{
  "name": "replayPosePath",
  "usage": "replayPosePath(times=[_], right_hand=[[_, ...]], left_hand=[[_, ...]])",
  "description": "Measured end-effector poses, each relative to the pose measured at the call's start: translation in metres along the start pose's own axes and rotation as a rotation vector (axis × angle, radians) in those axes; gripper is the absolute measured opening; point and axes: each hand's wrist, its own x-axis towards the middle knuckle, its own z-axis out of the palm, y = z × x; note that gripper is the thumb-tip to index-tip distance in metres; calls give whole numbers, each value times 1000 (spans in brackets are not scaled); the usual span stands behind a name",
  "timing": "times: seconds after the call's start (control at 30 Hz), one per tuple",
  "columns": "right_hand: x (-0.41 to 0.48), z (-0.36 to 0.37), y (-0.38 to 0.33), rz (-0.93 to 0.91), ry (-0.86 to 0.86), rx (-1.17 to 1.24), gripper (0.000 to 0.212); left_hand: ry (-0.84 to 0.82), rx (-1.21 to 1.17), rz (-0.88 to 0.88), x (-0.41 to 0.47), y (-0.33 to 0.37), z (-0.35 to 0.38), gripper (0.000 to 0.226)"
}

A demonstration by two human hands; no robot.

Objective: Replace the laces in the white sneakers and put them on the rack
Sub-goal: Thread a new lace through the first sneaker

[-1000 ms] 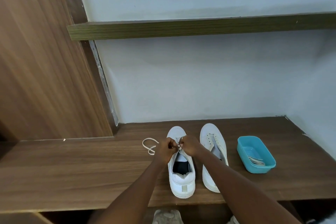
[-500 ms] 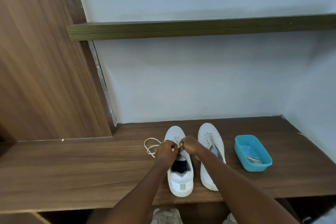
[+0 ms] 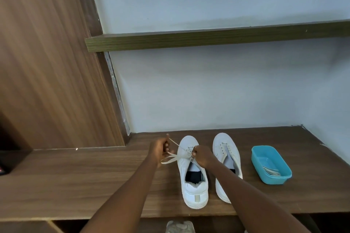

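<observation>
While left hand (image 3: 161,149) pinches lace (image 3: 174,143), right hand (image 3: 201,156) pinches it, sneaker (image 3: 191,191) near shelf (image 3: 75,185) edge.

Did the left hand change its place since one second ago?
Yes. The left hand moved left, away from the left sneaker, whose edge it overlapped before. It now pulls the lace sideways.

- Soft, even light fills my view, cool and bluish on the wall (image 3: 208,91).
- The upper shelf (image 3: 208,40) throws a faint, diffuse shadow on the wall below it.
- Wide-angle distortion tilts the wood panel (image 3: 47,72) at the left edge.
- My forearms (image 3: 128,195) look slightly soft near the bottom.
</observation>
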Motion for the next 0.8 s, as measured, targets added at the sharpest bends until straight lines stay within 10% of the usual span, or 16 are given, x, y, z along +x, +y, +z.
replayPosePath(times=[0.2, 0.47, 0.8], right_hand=[[-2, -5, -1, -35, 8, -18, 30], [-6, -9, 2, -115, 29, 57, 43], [-4, -5, 9, -55, 6, 172, 23]], left_hand=[[158, 235, 198, -3, 29, -23, 31], [383, 1330, 375, -14, 39, -44, 33], [-81, 1502, 357, -2, -11, -6, 39]])
